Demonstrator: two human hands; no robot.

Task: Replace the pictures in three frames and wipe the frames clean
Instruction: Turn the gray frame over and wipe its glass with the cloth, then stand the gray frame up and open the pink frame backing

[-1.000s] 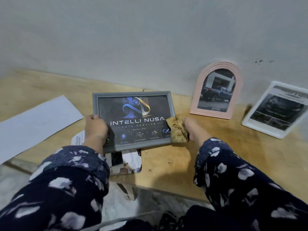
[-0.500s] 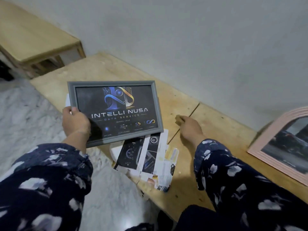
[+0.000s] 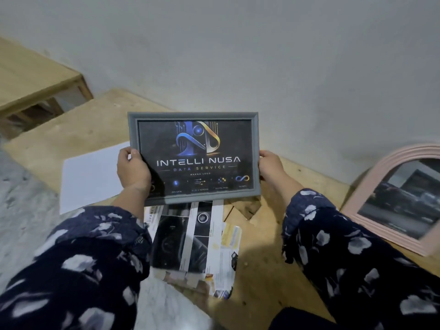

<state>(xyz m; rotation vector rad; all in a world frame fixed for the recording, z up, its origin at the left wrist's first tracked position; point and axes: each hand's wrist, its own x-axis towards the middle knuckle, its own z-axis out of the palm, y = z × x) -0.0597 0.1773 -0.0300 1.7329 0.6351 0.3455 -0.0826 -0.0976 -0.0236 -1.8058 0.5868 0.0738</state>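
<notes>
Head view | left hand (image 3: 133, 171) and right hand (image 3: 271, 166) grip grey frame (image 3: 192, 115) above table (image 3: 273, 270) | new picture fitted; pink frame (image 3: 371, 177) stands filled; wiping progress unclear

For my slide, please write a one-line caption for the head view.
Both hands, left and right, hold the grey frame upright above printed sheets on the wooden board.

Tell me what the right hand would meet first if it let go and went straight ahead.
Probably the wall: the right hand, gripping the gray frame at its right edge, points up and away, with only bare bench between. Depth is unclear.
</notes>
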